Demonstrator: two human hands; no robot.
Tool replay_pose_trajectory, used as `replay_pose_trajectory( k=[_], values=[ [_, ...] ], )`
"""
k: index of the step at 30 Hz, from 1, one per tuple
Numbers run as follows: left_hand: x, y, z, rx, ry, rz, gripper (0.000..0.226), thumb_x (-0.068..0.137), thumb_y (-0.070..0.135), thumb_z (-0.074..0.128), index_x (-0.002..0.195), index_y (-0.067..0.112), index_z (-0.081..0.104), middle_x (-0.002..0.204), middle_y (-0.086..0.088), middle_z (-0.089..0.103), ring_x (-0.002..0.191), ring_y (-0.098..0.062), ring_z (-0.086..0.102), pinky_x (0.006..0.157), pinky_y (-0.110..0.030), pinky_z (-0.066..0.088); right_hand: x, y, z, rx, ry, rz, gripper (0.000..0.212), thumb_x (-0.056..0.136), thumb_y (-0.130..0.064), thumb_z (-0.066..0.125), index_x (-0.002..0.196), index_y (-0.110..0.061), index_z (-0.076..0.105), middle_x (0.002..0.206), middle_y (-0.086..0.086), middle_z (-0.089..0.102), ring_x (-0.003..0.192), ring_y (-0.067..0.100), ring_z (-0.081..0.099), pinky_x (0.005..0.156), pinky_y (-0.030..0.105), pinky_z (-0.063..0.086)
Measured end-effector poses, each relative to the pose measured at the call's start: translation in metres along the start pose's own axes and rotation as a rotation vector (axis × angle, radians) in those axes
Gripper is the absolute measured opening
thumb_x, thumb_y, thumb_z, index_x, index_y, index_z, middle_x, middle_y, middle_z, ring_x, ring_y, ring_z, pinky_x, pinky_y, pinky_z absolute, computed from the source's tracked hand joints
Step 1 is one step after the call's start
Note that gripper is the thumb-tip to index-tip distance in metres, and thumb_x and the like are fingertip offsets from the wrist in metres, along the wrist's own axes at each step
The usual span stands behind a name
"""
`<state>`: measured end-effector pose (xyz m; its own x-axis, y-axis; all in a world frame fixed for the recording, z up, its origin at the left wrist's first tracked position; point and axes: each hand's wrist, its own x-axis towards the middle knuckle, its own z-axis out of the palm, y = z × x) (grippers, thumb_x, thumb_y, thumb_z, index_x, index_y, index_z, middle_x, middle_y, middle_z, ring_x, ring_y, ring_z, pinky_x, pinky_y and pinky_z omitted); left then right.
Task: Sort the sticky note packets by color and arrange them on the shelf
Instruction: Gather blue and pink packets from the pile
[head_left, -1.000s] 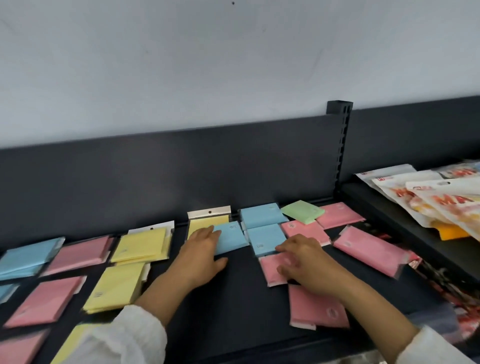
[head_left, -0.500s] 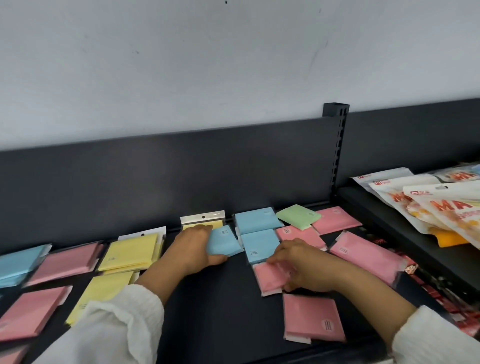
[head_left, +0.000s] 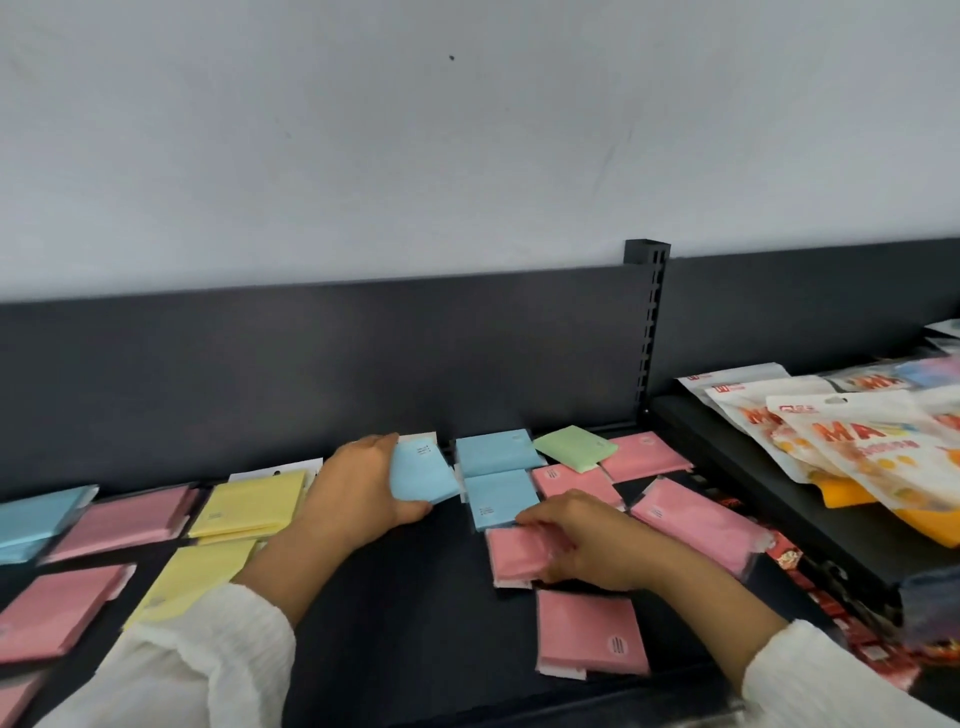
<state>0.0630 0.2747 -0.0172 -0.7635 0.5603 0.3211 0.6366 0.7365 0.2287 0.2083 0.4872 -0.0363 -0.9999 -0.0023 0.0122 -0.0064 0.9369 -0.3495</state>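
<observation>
Sticky note packets lie scattered on a dark shelf (head_left: 405, 613). My left hand (head_left: 358, 493) grips a blue packet (head_left: 422, 474) by its left edge and tilts it up off the shelf. My right hand (head_left: 582, 540) presses on a pink packet (head_left: 514, 556) with its fingers curled over it. Two more blue packets (head_left: 496, 453) (head_left: 500, 496) lie just right of the held one. A green packet (head_left: 574, 447) rests at the back on pink ones (head_left: 644, 457). Another pink packet (head_left: 589, 634) lies near the front edge. Yellow packets (head_left: 249, 501) and pink ones (head_left: 124, 519) sit to the left.
A slotted upright post (head_left: 648, 322) divides the shelf's back panel. To the right, a raised shelf (head_left: 779, 499) carries white and orange snack bags (head_left: 852, 441). Red packages (head_left: 831, 603) lie below it. A blue packet (head_left: 36, 514) lies at the far left.
My left hand closed on the blue packet and raised its edge toward the back panel. My right hand slid down over the pink packet. The camera tilted slightly.
</observation>
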Motion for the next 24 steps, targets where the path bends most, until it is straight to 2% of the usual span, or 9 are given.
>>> replay_pose_trajectory(
  k=[3, 7, 9, 11, 14, 16, 19, 22, 24],
  values=[
    [-0.007, 0.003, -0.011, -0.016, 0.027, 0.029, 0.061, 0.061, 0.054, 0.074, 0.109, 0.021, 0.056, 0.106, 0.003, 0.060, 0.099, -0.017, 0.057, 0.080, -0.030, 0.047, -0.008, -0.004, -0.010, 0.109, 0.091, -0.004, 0.055, 0.080, -0.031, 0.069, 0.131, -0.024, 0.050, 0.129, -0.007, 0.053, 0.109, 0.007, 0.048, 0.081, 0.010, 0.034],
    [-0.022, 0.000, -0.026, 0.003, -0.009, 0.016, 0.075, 0.058, 0.062, 0.070, 0.121, 0.025, 0.054, 0.115, 0.009, 0.059, 0.104, -0.014, 0.056, 0.084, -0.032, 0.049, -0.013, -0.019, -0.021, 0.218, 0.239, -0.007, 0.056, 0.080, -0.033, 0.069, 0.132, -0.025, 0.049, 0.120, -0.013, 0.052, 0.112, 0.005, 0.049, 0.091, 0.018, 0.037],
    [-0.031, -0.003, -0.033, 0.012, 0.000, 0.002, 0.078, 0.056, 0.064, 0.070, 0.122, 0.026, 0.054, 0.119, 0.009, 0.059, 0.106, -0.014, 0.056, 0.085, -0.030, 0.048, -0.011, -0.029, -0.022, 0.217, 0.302, -0.026, 0.054, 0.079, -0.034, 0.069, 0.129, -0.024, 0.052, 0.118, -0.011, 0.054, 0.106, 0.006, 0.051, 0.089, 0.019, 0.039],
    [-0.040, -0.010, -0.042, 0.009, 0.013, -0.015, 0.074, 0.055, 0.064, 0.069, 0.119, 0.029, 0.055, 0.116, 0.011, 0.061, 0.103, -0.013, 0.058, 0.080, -0.028, 0.047, -0.005, -0.043, -0.019, 0.219, 0.336, -0.055, 0.054, 0.078, -0.035, 0.070, 0.128, -0.025, 0.053, 0.118, -0.010, 0.056, 0.102, 0.005, 0.051, 0.085, 0.018, 0.040],
    [-0.054, -0.025, -0.054, 0.006, 0.043, -0.033, 0.061, 0.056, 0.063, 0.069, 0.108, 0.034, 0.057, 0.102, 0.012, 0.064, 0.090, -0.010, 0.058, 0.069, -0.027, 0.046, 0.005, -0.067, -0.012, 0.251, 0.352, -0.105, 0.052, 0.078, -0.037, 0.068, 0.127, -0.029, 0.052, 0.117, -0.013, 0.055, 0.099, 0.002, 0.050, 0.082, 0.016, 0.040],
    [-0.066, -0.036, -0.064, 0.017, 0.055, -0.065, 0.063, 0.057, 0.062, 0.070, 0.110, 0.033, 0.056, 0.104, 0.011, 0.064, 0.092, -0.012, 0.059, 0.073, -0.030, 0.049, 0.012, -0.084, -0.006, 0.268, 0.341, -0.137, 0.052, 0.081, -0.037, 0.065, 0.130, -0.030, 0.049, 0.118, -0.015, 0.052, 0.102, 0.002, 0.049, 0.083, 0.014, 0.038],
    [-0.084, -0.059, -0.077, 0.043, 0.096, -0.113, 0.069, 0.057, 0.061, 0.072, 0.116, 0.028, 0.055, 0.109, 0.007, 0.065, 0.098, -0.016, 0.059, 0.079, -0.031, 0.049, 0.022, -0.108, 0.001, 0.284, 0.341, -0.196, 0.047, 0.084, -0.037, 0.062, 0.128, -0.032, 0.050, 0.115, -0.015, 0.052, 0.099, -0.001, 0.049, 0.077, 0.011, 0.037],
    [-0.105, -0.090, -0.094, 0.096, 0.119, -0.174, 0.074, 0.060, 0.064, 0.070, 0.124, 0.031, 0.050, 0.115, 0.006, 0.063, 0.103, -0.017, 0.057, 0.081, -0.031, 0.048, 0.032, -0.137, 0.011, 0.290, 0.330, -0.234, 0.044, 0.085, -0.039, 0.061, 0.127, -0.030, 0.052, 0.113, -0.015, 0.054, 0.099, 0.001, 0.049, 0.079, 0.014, 0.037],
    [-0.120, -0.110, -0.104, 0.103, 0.119, -0.223, 0.078, 0.062, 0.064, 0.068, 0.130, 0.032, 0.045, 0.120, 0.004, 0.060, 0.107, -0.019, 0.056, 0.087, -0.036, 0.048, 0.037, -0.155, 0.020, 0.290, 0.307, -0.262, 0.044, 0.085, -0.041, 0.060, 0.127, -0.028, 0.052, 0.113, -0.014, 0.056, 0.098, 0.001, 0.050, 0.078, 0.014, 0.037]
  ],
)
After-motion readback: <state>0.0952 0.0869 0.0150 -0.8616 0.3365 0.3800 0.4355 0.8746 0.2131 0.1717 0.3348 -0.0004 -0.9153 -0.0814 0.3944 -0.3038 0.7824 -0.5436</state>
